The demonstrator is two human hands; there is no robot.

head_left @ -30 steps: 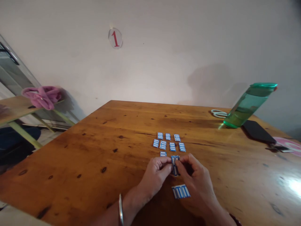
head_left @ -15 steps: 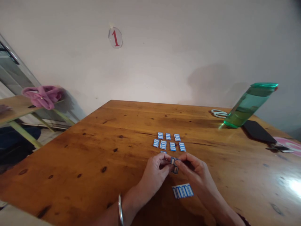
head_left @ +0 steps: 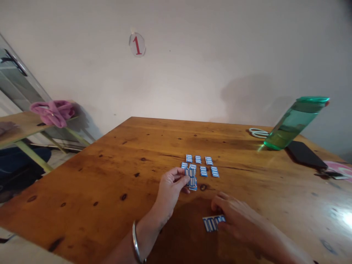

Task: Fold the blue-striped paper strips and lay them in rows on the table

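Between the thumb and fingers of my left hand (head_left: 171,187) is a small white label sheet with blue-outlined boxes (head_left: 191,173), held up over the table. Part of another blue-and-white piece (head_left: 194,187) shows just below it. My right hand (head_left: 236,214) is low over the near part of the table, fingers bent and thumb apart from them. It covers the right end of a wider blue-and-white label strip (head_left: 209,224) lying flat. Whether the fingertips touch this strip is hard to see. Beyond my left hand, several small label pieces (head_left: 203,171) lie in rows.
On the wooden table (head_left: 110,176), a green bottle (head_left: 295,124) leans at the right, beside a black phone-like slab (head_left: 306,154) and a white looped cable (head_left: 257,132). A pink cloth (head_left: 53,112) rests on a side bench. A pale wall stands behind the table.
My hands have come apart. The left moved left and slightly away with the label sheet; the right let go and dropped back to the wider strip. The view shifted slightly.
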